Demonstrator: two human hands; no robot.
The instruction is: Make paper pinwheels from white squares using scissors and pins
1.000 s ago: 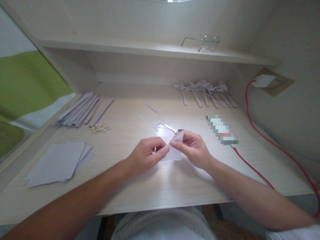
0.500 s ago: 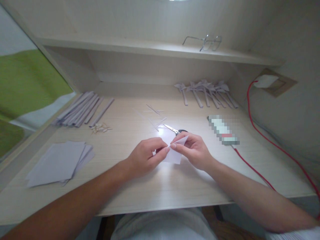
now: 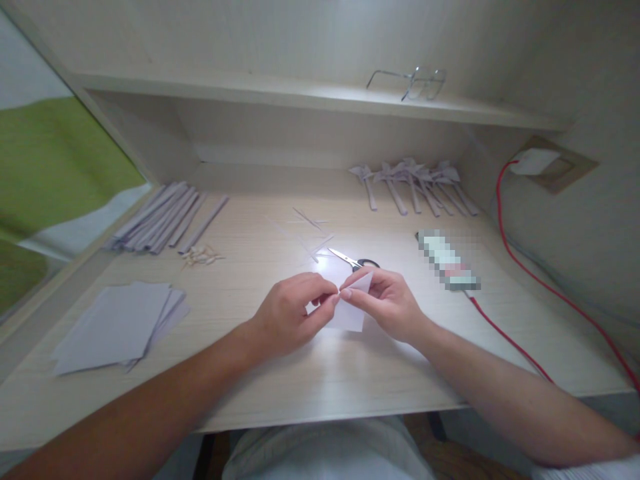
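A small white sheet of paper (image 3: 351,316) is held between my two hands, low over the middle of the desk. The thumb and fingers of my left hand (image 3: 295,310) pinch it near its centre. My right hand (image 3: 385,300) grips it from the other side, with one corner standing up by the right thumb. The fingertips of both hands nearly meet, and the pinched spot is partly hidden. Just beyond my right fingers lie scissors (image 3: 347,259) with dark handles, blades pointing left.
Square paper sheets (image 3: 115,327) are stacked at left, below rolled paper sticks (image 3: 160,217) and a small pale pile (image 3: 201,255). Thin strips (image 3: 313,220) lie mid-desk. Paper pinwheels (image 3: 413,183) stand back right, near a phone (image 3: 447,260) with a red cable (image 3: 510,349). Glasses (image 3: 423,83) rest on the shelf.
My hands have barely shifted. The raised corner of the paper has moved slightly left, and more of the scissors' handle shows.
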